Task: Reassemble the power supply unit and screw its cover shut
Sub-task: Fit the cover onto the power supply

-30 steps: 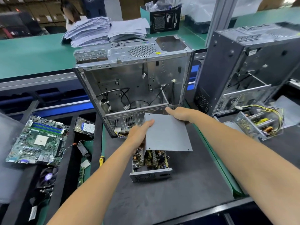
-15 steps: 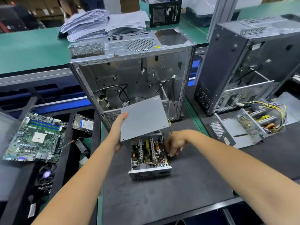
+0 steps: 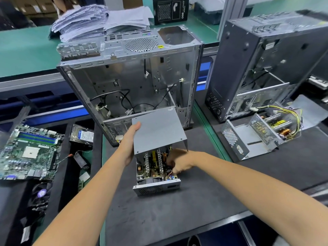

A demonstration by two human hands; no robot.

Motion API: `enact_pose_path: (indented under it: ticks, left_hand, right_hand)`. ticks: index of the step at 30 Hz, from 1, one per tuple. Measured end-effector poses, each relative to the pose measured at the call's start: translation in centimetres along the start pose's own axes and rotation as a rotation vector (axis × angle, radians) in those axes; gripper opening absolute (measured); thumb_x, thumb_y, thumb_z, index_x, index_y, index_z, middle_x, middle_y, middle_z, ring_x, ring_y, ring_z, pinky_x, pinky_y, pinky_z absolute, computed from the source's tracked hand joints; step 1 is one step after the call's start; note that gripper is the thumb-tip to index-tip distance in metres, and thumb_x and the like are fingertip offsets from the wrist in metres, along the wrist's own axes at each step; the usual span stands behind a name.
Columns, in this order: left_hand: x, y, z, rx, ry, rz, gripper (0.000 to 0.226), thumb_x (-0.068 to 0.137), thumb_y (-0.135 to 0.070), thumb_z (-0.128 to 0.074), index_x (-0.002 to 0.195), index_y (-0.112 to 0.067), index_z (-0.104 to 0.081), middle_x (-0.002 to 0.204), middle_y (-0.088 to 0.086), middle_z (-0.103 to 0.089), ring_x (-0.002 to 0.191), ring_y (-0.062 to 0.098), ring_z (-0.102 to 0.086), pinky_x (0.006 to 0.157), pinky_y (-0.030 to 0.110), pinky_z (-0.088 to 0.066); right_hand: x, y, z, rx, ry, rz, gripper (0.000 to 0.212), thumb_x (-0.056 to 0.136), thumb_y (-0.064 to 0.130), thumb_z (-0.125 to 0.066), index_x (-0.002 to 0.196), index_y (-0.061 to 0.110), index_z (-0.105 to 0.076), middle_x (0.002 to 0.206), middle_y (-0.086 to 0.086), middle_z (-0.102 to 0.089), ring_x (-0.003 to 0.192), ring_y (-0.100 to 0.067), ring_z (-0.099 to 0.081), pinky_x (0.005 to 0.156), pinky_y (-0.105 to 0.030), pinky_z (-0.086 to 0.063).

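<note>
The open power supply unit lies on the black mat, its circuit board and heat sinks exposed. The grey metal cover is tilted above its far half, and my left hand grips the cover's left edge. My right hand reaches into the unit's right side, fingers curled among the wires and parts there. Whether those fingers pinch a wire I cannot tell.
An empty silver PC case stands just behind the unit. A dark PC case and a second opened power supply sit to the right. A motherboard and hard drive lie on the left.
My right hand let go of the cover and dropped into the unit's right side. My left hand now holds the cover alone, tilted over the unit's far end.
</note>
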State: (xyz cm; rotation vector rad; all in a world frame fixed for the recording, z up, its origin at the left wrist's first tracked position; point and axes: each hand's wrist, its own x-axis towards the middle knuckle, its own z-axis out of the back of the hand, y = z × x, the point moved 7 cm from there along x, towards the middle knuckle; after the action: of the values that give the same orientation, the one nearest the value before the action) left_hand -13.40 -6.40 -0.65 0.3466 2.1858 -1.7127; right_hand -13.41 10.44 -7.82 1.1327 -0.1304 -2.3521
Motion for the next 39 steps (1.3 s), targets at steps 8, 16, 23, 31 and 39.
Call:
enact_pose_path:
  ticks: [8,16,23,31,39]
  left_hand:
    - [-0.2,0.4,0.2,0.020,-0.018,0.008,0.035,0.089,-0.054,-0.051,0.109,-0.028,-0.064,0.099,-0.001,-0.074,0.086,0.017,-0.072,0.065,0.032,-0.054]
    - [0.3,0.5,0.0,0.025,-0.016,0.006,0.038,0.085,-0.057,-0.053,0.110,-0.029,-0.063,0.102,-0.001,-0.073,0.087,0.020,-0.072,0.058,0.032,-0.055]
    - [0.4,0.6,0.1,0.013,-0.019,0.010,0.043,0.084,-0.058,-0.053,0.113,-0.027,-0.063,0.105,0.001,-0.073,0.089,0.022,-0.071,0.059,0.034,-0.053]
    - [0.6,0.7,0.2,0.013,-0.031,0.007,0.040,0.084,-0.057,-0.054,0.109,-0.028,-0.063,0.102,0.001,-0.073,0.086,0.020,-0.072,0.059,0.032,-0.055]
    - [0.4,0.9,0.1,0.031,-0.033,0.030,0.045,0.083,-0.060,-0.054,0.113,-0.027,-0.063,0.101,0.000,-0.074,0.084,0.018,-0.072,0.057,0.029,-0.054]
  right_hand:
    - [-1.6,0.8,0.6,0.036,-0.242,0.201,0.025,0.085,0.021,-0.063,0.104,0.005,-0.061,0.089,-0.009,-0.058,0.075,-0.022,-0.050,0.052,-0.018,-0.031]
    - [-1.9,0.6,-0.1,0.047,-0.273,0.240,0.021,0.085,0.022,-0.065,0.097,0.006,-0.063,0.095,-0.013,-0.062,0.079,-0.020,-0.051,0.066,-0.025,-0.042]
    - [-1.9,0.2,0.6,0.185,-0.341,0.205,0.016,0.081,0.018,-0.068,0.072,0.018,-0.055,0.077,-0.008,-0.059,0.069,-0.025,-0.056,0.059,-0.025,-0.044]
    - [-2.6,-0.1,-0.6,0.268,-0.394,0.266,0.022,0.081,0.020,-0.072,0.078,0.000,-0.064,0.073,-0.013,-0.056,0.067,-0.019,-0.043,0.055,-0.027,-0.028]
    - [-2.8,-0.4,-1.5,0.333,-0.485,0.260,0.015,0.081,0.016,-0.071,0.072,0.009,-0.062,0.068,-0.001,-0.051,0.063,-0.017,-0.038,0.058,-0.025,-0.030]
